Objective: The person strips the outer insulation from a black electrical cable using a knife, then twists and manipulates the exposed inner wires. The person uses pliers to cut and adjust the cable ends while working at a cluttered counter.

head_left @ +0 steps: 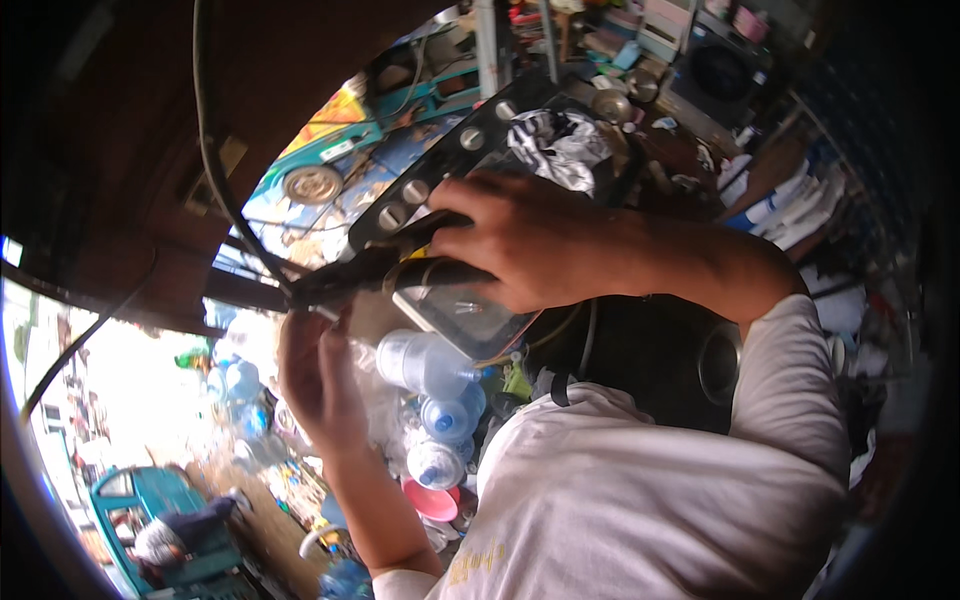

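Note:
My right hand (pixel 520 240) is wrapped round a dark two-handled tool (pixel 455 272) that looks like pliers. The tool reaches left to where a grey-brown cable (pixel 212 165) comes down from above. At that point my left hand (pixel 325 375) is raised, its fingertips closed about the cable's lower end by the tool's tip. Blur and shadow hide exactly how the tool's jaws meet the cable. A bit of yellow shows between the tool's handles.
Dark brown wooden boards (pixel 110 200) lie overhead at left. Beyond my right hand is a black panel with round knobs (pixel 470 140), with a striped cloth (pixel 560 145) on it. Below stand clear water jugs (pixel 425 365) and a pink bowl (pixel 432 498). A teal bench (pixel 150 500) is at lower left.

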`<action>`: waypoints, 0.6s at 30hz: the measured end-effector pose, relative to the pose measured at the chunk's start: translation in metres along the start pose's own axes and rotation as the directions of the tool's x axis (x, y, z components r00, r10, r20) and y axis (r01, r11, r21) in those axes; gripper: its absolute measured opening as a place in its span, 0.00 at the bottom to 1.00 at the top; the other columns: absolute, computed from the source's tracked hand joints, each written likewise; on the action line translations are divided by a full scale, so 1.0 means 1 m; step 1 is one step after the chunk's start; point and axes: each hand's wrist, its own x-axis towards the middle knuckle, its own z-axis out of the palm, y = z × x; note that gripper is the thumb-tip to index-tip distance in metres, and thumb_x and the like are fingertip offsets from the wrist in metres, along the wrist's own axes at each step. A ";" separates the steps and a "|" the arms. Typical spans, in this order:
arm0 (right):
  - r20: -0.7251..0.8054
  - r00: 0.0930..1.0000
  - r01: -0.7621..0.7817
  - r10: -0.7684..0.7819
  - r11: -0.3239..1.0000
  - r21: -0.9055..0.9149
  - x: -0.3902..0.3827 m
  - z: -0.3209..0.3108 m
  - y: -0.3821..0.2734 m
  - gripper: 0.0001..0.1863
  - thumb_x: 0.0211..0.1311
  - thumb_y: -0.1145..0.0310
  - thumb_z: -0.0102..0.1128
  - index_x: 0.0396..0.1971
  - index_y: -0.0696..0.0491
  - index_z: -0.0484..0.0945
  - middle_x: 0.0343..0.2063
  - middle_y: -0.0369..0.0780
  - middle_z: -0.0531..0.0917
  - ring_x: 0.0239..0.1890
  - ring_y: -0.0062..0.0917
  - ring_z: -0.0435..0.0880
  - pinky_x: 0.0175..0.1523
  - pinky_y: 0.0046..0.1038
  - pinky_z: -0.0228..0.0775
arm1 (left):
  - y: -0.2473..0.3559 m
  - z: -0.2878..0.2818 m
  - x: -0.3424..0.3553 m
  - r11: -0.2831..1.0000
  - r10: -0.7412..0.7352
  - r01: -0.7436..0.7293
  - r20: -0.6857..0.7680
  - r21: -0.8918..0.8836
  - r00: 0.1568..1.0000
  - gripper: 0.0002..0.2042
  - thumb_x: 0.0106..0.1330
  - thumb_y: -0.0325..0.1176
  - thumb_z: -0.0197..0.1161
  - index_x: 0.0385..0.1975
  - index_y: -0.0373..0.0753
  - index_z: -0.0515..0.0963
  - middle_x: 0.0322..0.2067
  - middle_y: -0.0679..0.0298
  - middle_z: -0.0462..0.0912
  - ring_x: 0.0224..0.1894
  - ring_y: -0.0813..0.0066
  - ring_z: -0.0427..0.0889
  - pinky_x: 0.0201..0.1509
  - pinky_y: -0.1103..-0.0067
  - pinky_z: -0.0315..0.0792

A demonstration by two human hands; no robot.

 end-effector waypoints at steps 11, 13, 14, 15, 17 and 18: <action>-0.040 0.839 -0.444 0.543 0.725 0.526 -0.057 0.126 0.078 0.14 0.57 0.67 0.62 0.42 0.56 0.77 0.37 0.41 0.81 0.36 0.29 0.81 0.45 0.30 0.71 | 0.029 -0.018 0.026 0.945 0.184 -0.157 -0.071 0.287 0.980 0.17 0.75 0.40 0.46 0.43 0.30 0.74 0.25 0.66 0.74 0.24 0.84 0.67 0.28 0.85 0.60; 0.139 0.702 -0.678 0.698 0.596 0.430 -0.071 0.197 0.113 0.20 0.52 0.62 0.65 0.38 0.61 0.74 0.36 0.54 0.80 0.40 0.50 0.79 0.46 0.40 0.72 | 0.024 0.000 0.010 0.993 0.109 -0.103 -0.127 0.053 0.986 0.12 0.73 0.32 0.46 0.38 0.32 0.74 0.31 0.62 0.79 0.28 0.77 0.72 0.33 0.81 0.64; 0.045 0.666 -0.709 0.744 0.614 0.349 -0.092 0.254 0.138 0.20 0.50 0.57 0.67 0.35 0.58 0.76 0.35 0.51 0.80 0.39 0.46 0.80 0.43 0.40 0.71 | 0.032 0.010 0.003 0.998 0.030 -0.026 -0.081 0.051 0.996 0.09 0.69 0.28 0.48 0.42 0.31 0.73 0.33 0.61 0.79 0.31 0.74 0.73 0.36 0.80 0.66; 0.079 0.620 -0.765 0.781 0.579 0.282 -0.097 0.287 0.146 0.23 0.49 0.57 0.66 0.37 0.61 0.75 0.37 0.57 0.79 0.44 0.52 0.77 0.49 0.46 0.70 | 0.049 0.023 -0.009 0.992 -0.068 0.066 0.017 0.106 0.998 0.11 0.66 0.24 0.50 0.46 0.30 0.71 0.34 0.59 0.78 0.33 0.70 0.75 0.40 0.78 0.68; 0.130 0.488 -0.862 0.863 0.453 0.229 -0.098 0.337 0.152 0.25 0.49 0.55 0.65 0.41 0.59 0.75 0.42 0.57 0.77 0.47 0.52 0.76 0.52 0.44 0.70 | 0.076 0.039 -0.027 0.958 -0.180 0.120 0.221 0.259 0.959 0.21 0.59 0.16 0.54 0.54 0.29 0.67 0.38 0.55 0.77 0.38 0.64 0.77 0.47 0.76 0.71; 0.186 0.432 -0.895 0.882 0.396 0.204 -0.094 0.351 0.155 0.26 0.49 0.55 0.65 0.43 0.59 0.75 0.44 0.56 0.76 0.47 0.51 0.76 0.53 0.44 0.70 | 0.086 0.040 -0.030 0.947 -0.145 0.034 0.329 0.320 0.933 0.26 0.59 0.15 0.56 0.60 0.28 0.63 0.39 0.55 0.76 0.40 0.64 0.79 0.48 0.77 0.71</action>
